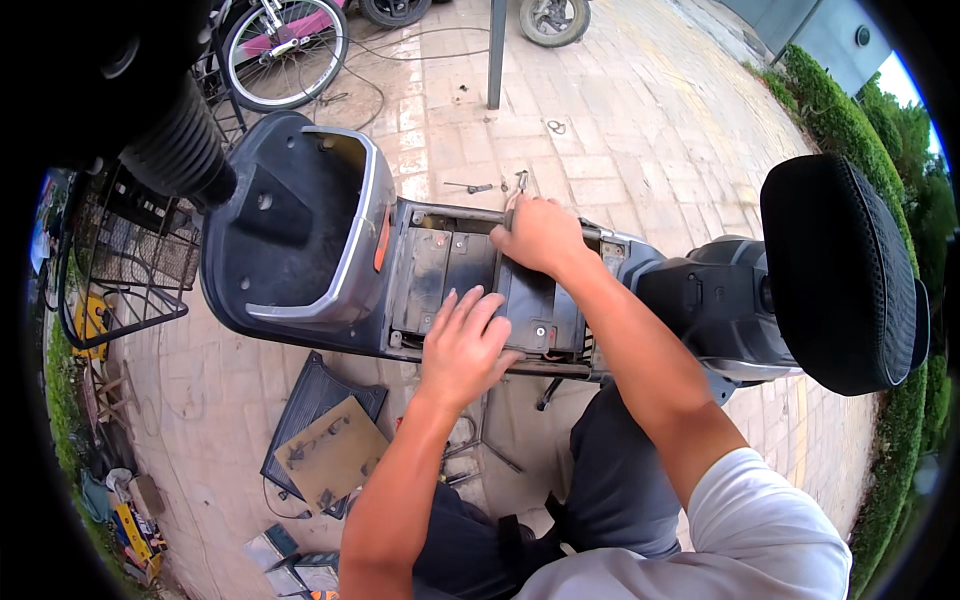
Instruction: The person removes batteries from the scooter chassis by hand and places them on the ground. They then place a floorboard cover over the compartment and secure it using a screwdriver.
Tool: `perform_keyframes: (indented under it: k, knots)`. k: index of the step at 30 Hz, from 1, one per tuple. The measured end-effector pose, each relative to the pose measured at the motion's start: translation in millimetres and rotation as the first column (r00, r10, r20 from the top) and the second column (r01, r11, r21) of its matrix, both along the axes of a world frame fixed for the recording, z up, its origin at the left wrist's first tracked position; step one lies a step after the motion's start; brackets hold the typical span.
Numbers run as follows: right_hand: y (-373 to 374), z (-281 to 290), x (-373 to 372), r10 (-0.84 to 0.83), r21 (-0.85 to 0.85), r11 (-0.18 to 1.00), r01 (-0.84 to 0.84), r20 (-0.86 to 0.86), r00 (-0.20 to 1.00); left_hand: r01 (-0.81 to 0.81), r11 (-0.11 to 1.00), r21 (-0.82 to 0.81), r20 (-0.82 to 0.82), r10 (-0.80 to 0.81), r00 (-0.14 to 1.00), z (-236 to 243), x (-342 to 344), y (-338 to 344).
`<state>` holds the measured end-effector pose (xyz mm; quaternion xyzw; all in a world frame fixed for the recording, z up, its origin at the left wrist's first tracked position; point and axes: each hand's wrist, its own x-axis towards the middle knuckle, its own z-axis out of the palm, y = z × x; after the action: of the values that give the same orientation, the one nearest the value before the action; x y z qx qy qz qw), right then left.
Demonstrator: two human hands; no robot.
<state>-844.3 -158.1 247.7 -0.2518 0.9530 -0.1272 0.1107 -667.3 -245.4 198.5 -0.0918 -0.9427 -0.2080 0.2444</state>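
While the person leans over a scooter [352, 328] standing on pale brick paving [650, 150], the head view shows its floor compartment [455, 210] open, with grey battery blocks [468, 262] set side by side within the frame. These blocks lie between the curved front shell [270, 230] on the left and the padded black seat [840, 270] on the right. The left hand [462, 345] is over the near side of the compartment, palm down, its fingers apart and slightly bent; contact with the blocks cannot be told. The right hand [542, 235] is at the far edge, its fingers curled together. A metal tool tip [521, 182] shows just beyond it, though whether the fingers are clamped on that tool cannot be told.

Past the scooter, a small tool [468, 187] lies on the paving. A grey post [496, 55] rises farther off, and a bicycle [287, 60] with a pink frame stands at the upper left, near a loose cable [430, 58]. On the near side, a brown board [335, 455] lies partly over a dark ribbed panel [318, 400] on the ground. A green hedge [840, 110] runs down the right, with a pale wall [825, 35] behind it.
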Motion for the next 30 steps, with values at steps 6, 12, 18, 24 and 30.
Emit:
perform_keyframes:
  k: [6,12,18,24,30]
  knots:
    - [9.6,46.9,38.9,0.105,-0.178,0.973,-0.150,-0.240,0.965,0.004,0.999,0.032,-0.082,-0.001,0.997,55.3,31.5,19.4]
    - [-8.3,36.0,57.6,0.286,-0.182,0.934,-0.307,-0.133,0.949,-0.002,0.997,0.081,-0.110,0.011,0.994,42.5,42.7,28.3]
    - [-42.7,25.0,82.7,0.351,-0.252,0.891,-0.378,-0.147,0.925,-0.088,0.984,0.156,-0.111,0.105,0.988,32.3,57.1,19.4]
    - [-10.8,53.3,128.3,0.069,-0.013,0.997,-0.069,-0.028,0.997,-0.233,0.264,0.936,0.183,0.202,0.962,-5.6,63.8,-23.8]
    - [-15.4,37.8,166.5,-0.308,-0.019,0.951,0.308,-0.001,0.951,-0.445,-0.280,0.850,0.379,-0.261,0.888,-136.6,29.5,-88.7]
